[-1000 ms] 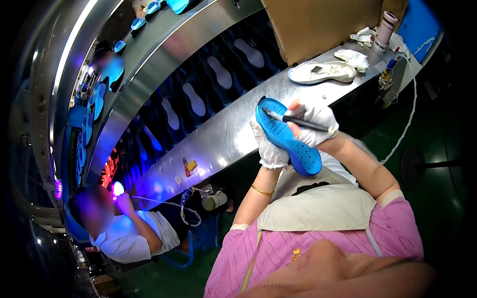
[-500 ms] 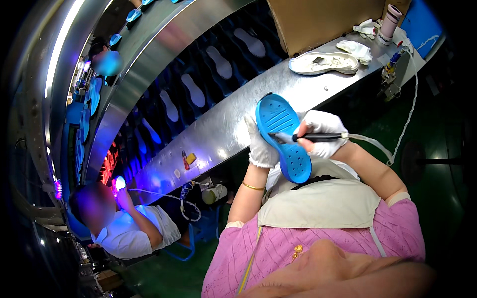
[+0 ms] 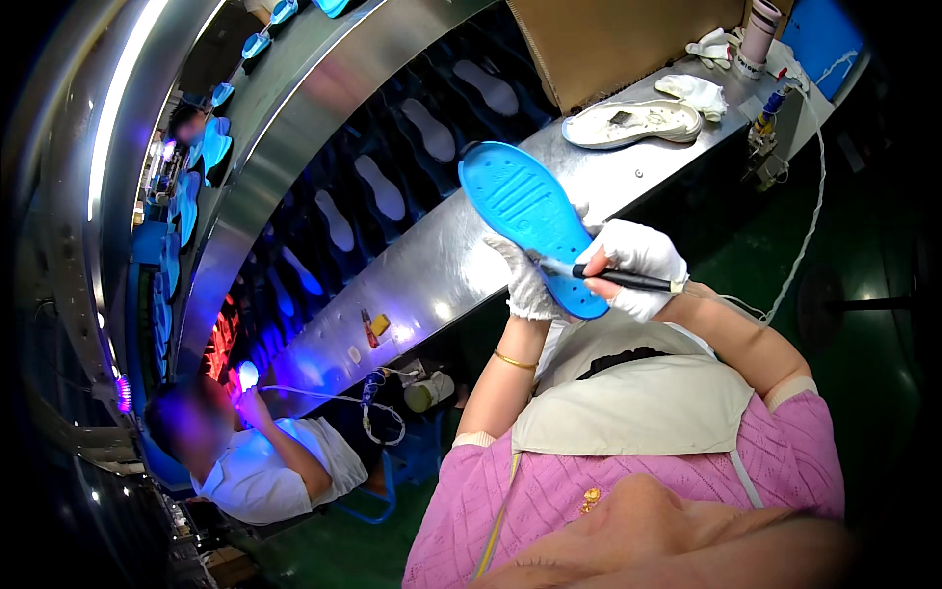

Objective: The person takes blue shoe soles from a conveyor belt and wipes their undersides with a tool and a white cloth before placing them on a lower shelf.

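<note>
A blue shoe sole [image 3: 520,201], with grooves and small holes on its face, is held up above the front edge of the metal bench. My left hand [image 3: 527,287], in a white glove with bare wrist, grips the sole's lower left edge. In my right hand [image 3: 643,257], gloved but with bare fingertips, is a brush with a black handle [image 3: 628,279]. Its bristles lie over the narrower part of the sole, close to my left hand. A pale tube leads from the brush's rear end.
On the metal bench [image 3: 432,280] stand a white shoe [image 3: 633,123], white gloves [image 3: 695,94], a pink cup [image 3: 760,34] and a cardboard box [image 3: 628,44]. Beyond runs a dark conveyor with pale soles [image 3: 379,187]. A co-worker [image 3: 280,456] sits at the left with a glowing light.
The sole has moved up and left, and its wider end now leans further left. My left hand has turned with it. The brush stays near the sole's narrower part.
</note>
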Demonstrator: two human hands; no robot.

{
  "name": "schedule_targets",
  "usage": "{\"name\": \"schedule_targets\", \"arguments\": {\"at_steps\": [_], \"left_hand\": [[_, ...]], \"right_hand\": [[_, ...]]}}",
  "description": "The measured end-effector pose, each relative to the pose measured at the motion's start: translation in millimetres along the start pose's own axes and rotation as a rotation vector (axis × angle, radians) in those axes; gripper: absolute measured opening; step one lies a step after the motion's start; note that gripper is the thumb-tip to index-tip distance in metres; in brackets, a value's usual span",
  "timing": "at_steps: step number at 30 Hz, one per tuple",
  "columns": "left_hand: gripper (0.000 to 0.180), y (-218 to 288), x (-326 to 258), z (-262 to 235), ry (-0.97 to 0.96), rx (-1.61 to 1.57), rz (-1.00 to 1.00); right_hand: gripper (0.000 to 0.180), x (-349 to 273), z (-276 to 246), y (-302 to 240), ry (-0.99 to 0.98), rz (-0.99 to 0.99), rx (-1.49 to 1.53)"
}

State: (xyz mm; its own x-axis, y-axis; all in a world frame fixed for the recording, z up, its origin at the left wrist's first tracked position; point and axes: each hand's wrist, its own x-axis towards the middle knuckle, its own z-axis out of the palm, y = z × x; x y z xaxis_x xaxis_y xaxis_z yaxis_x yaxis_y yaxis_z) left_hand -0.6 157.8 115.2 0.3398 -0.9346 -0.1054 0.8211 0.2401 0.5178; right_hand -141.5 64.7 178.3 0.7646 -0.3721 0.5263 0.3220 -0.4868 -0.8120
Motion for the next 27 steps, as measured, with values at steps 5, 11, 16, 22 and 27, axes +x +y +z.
{"name": "schedule_targets", "arguments": {"at_steps": [5,11,16,22,27], "left_hand": [[0.1,10.2,18.4,-10.0,-0.09,-0.204,0.164],[0.083,24.4,35.2,3.6,-0.402,-0.287,0.253],[0.097,48.3,36.0,6.3,-0.303,-0.181,0.333],[0.104,52.4,46.2,7.6,-0.486,-0.185,0.325],[0.115,62.9,45.0,10.3,-0.329,0.16,0.244]], "right_hand": [[0.01,1.6,4.3,0.8,0.039,0.29,0.442],[0.011,6.9,0.2,0.0,-0.045,0.328,0.436],[0.009,2.8,7.3,9.0,0.123,0.379,0.587],[0.007,9.4,-2.4,14.2,0.037,0.557,0.975],[0.013,15.0,-13.8,11.0,-0.048,0.442,0.441]]}}
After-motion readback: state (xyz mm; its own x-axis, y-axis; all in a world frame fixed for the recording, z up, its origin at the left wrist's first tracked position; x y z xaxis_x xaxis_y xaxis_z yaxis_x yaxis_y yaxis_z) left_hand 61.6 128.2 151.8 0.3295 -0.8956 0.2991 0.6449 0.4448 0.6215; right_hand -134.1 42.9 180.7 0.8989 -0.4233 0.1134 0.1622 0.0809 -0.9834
